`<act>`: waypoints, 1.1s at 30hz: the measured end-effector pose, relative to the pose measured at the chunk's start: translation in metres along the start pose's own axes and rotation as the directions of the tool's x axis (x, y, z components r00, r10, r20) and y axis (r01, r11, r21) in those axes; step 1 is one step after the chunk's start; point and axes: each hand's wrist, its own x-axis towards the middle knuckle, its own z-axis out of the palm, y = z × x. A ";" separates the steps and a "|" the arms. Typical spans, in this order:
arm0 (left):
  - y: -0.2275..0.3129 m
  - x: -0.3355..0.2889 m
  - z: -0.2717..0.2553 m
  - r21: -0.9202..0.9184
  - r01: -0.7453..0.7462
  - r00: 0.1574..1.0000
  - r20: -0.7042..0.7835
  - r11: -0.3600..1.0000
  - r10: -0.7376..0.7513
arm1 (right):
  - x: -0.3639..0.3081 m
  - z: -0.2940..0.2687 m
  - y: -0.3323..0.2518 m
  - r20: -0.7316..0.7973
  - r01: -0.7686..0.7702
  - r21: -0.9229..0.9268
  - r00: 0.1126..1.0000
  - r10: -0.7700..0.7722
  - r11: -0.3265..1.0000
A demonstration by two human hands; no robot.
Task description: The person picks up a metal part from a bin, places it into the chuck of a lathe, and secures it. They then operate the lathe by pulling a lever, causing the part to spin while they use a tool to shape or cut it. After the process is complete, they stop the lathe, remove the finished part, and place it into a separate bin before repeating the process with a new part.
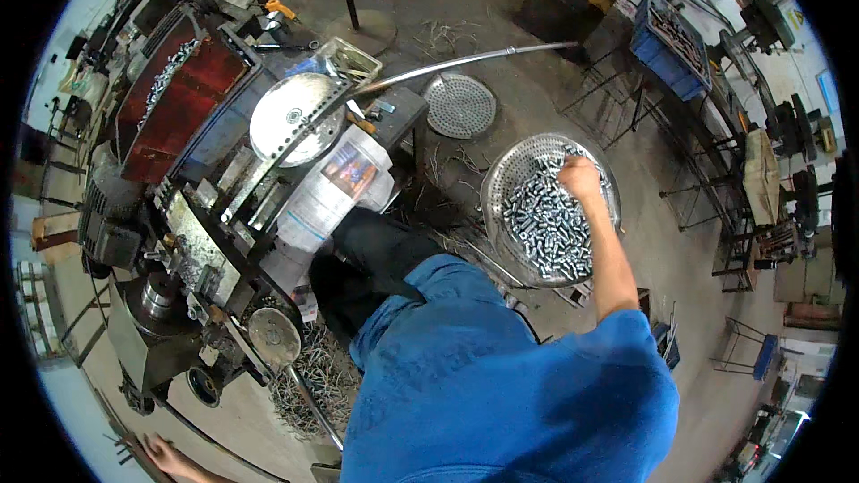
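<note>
My right hand (581, 177) is over the far side of a round perforated metal basin (494, 206), its fingers curled down among the parts. Whatever lies between those fingers is hidden. Heaped in the basin are many short, shiny metal cylinders (546, 219). Far off at the lower left, my left hand (163, 456) is stretched out with its fingers apart and holds nothing that I can see. A dark curved rod (219, 449) runs close to that hand, apart from it.
On the left stands a machine (201, 250) with a red tray (183, 112) of metal parts. A round perforated metal plate (460, 105) lies beyond the basin. Metal scraps (313, 385) cover the floor beside my legs. A blue crate (671, 45) rests on a rack at the far right.
</note>
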 end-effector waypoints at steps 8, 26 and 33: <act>-0.119 -0.132 0.045 -0.467 0.546 0.831 0.411 0.696 -0.375 | 0.018 0.066 0.005 0.238 -0.163 0.197 0.965 0.114 0.967; 0.242 -0.182 -0.026 -0.786 0.345 0.763 0.553 0.514 0.334 | 0.033 -0.043 -0.252 0.013 0.243 0.943 0.660 -0.751 0.229; 0.317 -0.213 0.027 -0.641 0.765 0.412 0.558 0.058 0.721 | -0.053 -0.170 -0.451 -0.524 0.559 0.747 0.159 -0.837 -0.361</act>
